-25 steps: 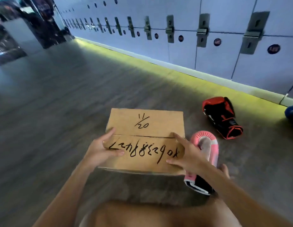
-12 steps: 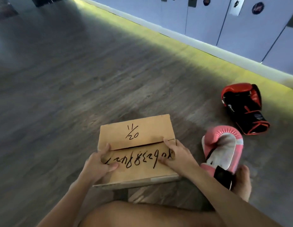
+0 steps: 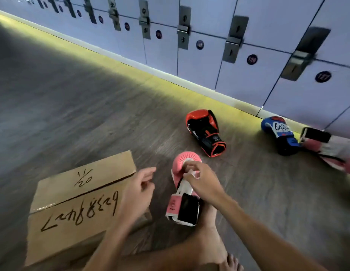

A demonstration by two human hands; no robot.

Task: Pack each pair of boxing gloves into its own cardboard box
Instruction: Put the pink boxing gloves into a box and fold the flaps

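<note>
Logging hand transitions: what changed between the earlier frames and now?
Both hands left the brown cardboard box. The right hand moved right and grips the pink and white boxing glove; the left hand hovers loose at the box's right edge. The box stays closed; the red and black boxing glove stays put.

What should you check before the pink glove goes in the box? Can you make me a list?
1. Right hand has the near pink glove: ok, its fingers curl on it.
2. Left hand free: ok, it holds nothing and is over the right edge of the cardboard box.
3. Box open: not ok, its top flaps lie shut.
4. Room inside the box: cannot tell, the inside is hidden.
5. Second pink glove found: ok, it lies at far right, beside the blue glove.
</note>
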